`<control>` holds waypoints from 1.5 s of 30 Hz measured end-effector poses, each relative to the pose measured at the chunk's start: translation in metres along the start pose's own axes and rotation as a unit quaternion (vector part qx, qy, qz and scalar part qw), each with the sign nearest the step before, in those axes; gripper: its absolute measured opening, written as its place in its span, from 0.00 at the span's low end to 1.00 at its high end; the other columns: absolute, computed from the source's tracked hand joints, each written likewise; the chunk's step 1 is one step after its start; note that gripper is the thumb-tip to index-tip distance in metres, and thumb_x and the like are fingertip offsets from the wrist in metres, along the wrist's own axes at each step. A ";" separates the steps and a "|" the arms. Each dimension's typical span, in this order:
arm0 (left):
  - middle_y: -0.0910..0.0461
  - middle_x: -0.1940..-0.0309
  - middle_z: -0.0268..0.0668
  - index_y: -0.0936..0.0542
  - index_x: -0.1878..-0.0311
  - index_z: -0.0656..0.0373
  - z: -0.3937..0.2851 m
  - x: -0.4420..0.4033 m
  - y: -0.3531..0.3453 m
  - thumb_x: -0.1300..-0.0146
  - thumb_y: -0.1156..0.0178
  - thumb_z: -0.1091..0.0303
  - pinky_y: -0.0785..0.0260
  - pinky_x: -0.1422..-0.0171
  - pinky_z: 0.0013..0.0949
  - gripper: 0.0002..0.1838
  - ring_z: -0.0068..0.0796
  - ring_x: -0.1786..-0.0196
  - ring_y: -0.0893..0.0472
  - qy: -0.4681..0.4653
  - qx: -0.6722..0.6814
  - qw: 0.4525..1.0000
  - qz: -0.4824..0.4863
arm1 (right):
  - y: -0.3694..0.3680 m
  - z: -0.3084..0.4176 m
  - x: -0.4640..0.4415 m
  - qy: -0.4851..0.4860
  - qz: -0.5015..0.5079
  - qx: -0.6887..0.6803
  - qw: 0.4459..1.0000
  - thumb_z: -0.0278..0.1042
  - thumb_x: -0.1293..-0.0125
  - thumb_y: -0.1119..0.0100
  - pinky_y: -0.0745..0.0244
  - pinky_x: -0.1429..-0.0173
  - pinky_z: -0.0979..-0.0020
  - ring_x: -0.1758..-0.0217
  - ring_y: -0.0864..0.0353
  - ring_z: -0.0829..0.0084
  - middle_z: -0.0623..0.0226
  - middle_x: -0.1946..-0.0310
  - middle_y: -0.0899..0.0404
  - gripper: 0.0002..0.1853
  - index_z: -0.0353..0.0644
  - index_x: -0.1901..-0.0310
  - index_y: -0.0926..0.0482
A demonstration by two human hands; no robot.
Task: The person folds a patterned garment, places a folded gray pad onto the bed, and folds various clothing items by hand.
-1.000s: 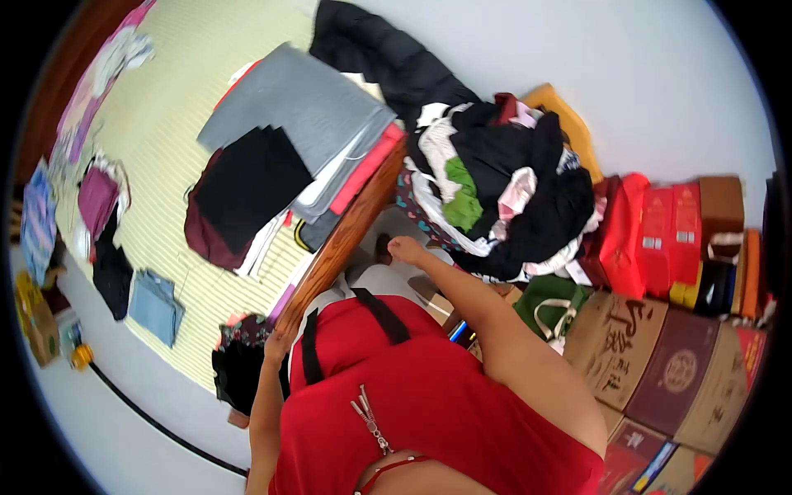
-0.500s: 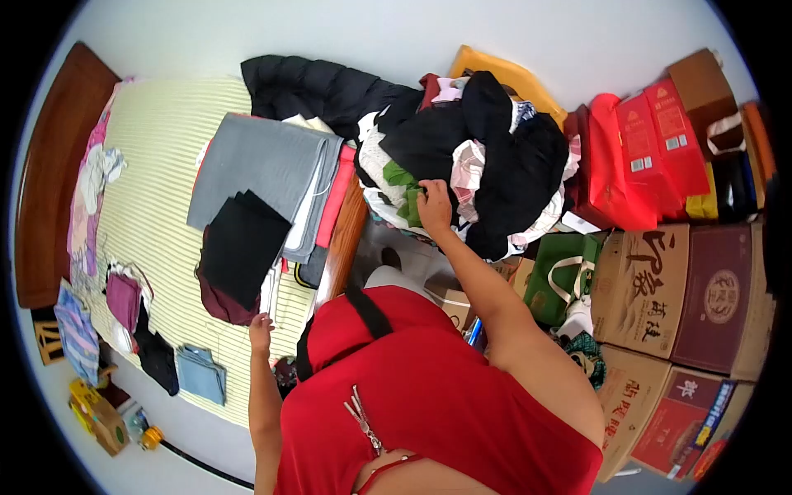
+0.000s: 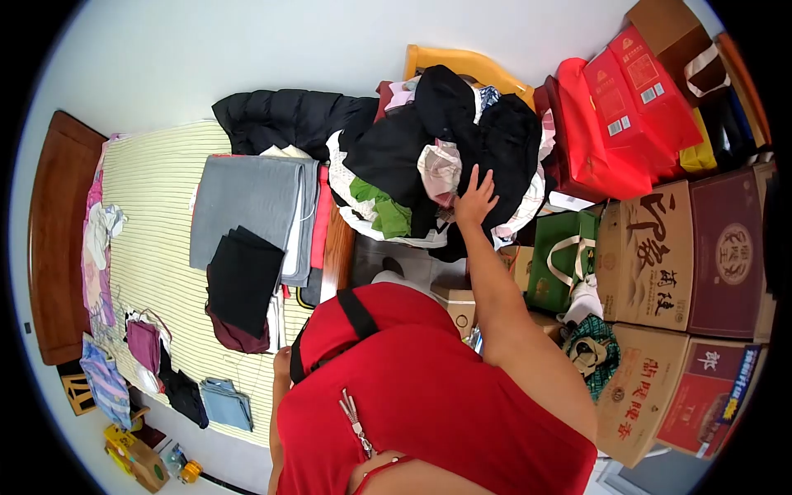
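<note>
My right hand lies on a black garment in a big heap of clothes, its fingers spread. Left of it in the heap are a pink and white checked cloth and a green cloth. My left hand hangs low by the bed edge beside my red top, its fingers hidden. Close above it on the bed, a folded black garment rests over a maroon one. A folded grey cloth lies behind these.
A black puffer jacket lies along the wall end of the striped bed. Folded jeans sit near its front edge. To the right stand red gift boxes, a green bag and stacked cartons.
My right hand has moved right from the green cloth to the black garment, and its fingers have spread. My left hand has dropped back from the maroon garment toward my body. The view has shifted.
</note>
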State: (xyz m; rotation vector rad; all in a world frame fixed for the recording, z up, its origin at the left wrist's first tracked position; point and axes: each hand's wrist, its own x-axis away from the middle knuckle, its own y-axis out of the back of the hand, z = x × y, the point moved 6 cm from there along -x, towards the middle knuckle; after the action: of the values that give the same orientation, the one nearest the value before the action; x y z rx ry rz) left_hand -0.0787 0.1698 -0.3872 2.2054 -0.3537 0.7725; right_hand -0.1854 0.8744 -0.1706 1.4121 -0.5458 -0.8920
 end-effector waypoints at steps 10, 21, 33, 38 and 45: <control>0.16 0.64 0.43 0.20 0.53 0.62 -0.013 0.005 -0.003 0.37 0.42 0.60 0.28 0.57 0.31 0.16 0.31 0.61 0.17 -0.012 0.016 1.000 -0.023 | 0.006 -0.057 -0.046 -0.022 -0.008 -0.099 0.995 0.26 0.47 0.41 0.30 0.44 0.60 0.44 0.28 0.54 0.52 0.46 0.27 0.25 0.45 0.44 0.26; 0.22 0.70 0.33 0.22 0.53 0.62 -0.091 0.017 0.006 0.33 0.46 0.65 0.32 0.63 0.25 0.12 0.21 0.67 0.24 -0.043 0.165 0.984 0.050 | 0.107 -0.039 -0.109 -0.265 -0.042 -0.891 0.368 0.30 0.43 0.51 0.24 0.43 0.59 0.51 0.19 0.59 0.56 0.53 0.20 0.18 0.34 0.52 0.23; 0.20 0.55 0.37 0.25 0.44 0.62 -0.278 0.001 0.021 0.30 0.47 0.53 0.31 0.44 0.31 0.23 0.27 0.52 0.21 -0.084 0.319 0.937 0.115 | 0.273 0.159 0.050 0.019 0.384 -0.912 0.145 0.46 0.27 0.65 0.35 0.33 0.55 0.39 0.28 0.58 0.56 0.41 0.27 0.24 0.37 0.40 0.29; 0.27 0.40 0.37 0.34 0.33 0.55 -0.325 -0.012 0.028 0.29 0.55 0.44 0.36 0.34 0.36 0.30 0.31 0.40 0.27 -0.057 0.553 0.821 0.128 | 0.253 0.201 0.131 0.048 0.594 -0.802 0.044 0.50 0.32 0.53 0.34 0.33 0.58 0.40 0.26 0.60 0.57 0.40 0.28 0.29 0.36 0.38 0.33; 0.30 0.39 0.43 0.30 0.38 0.56 -0.416 0.114 0.154 0.43 0.42 0.53 0.43 0.30 0.42 0.30 0.41 0.36 0.32 -0.441 0.007 0.877 -0.191 | 0.222 0.222 0.183 0.190 0.690 -0.540 0.442 0.42 0.34 0.43 0.28 0.45 0.72 0.52 0.22 0.74 0.61 0.55 0.20 0.22 0.31 0.47 0.25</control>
State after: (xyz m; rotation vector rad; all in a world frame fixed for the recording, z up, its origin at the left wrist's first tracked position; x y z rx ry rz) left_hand -0.2360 0.3726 -0.0078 2.4122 -0.3184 -0.4908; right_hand -0.2093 0.5791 0.0403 -0.3314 -0.4101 0.5238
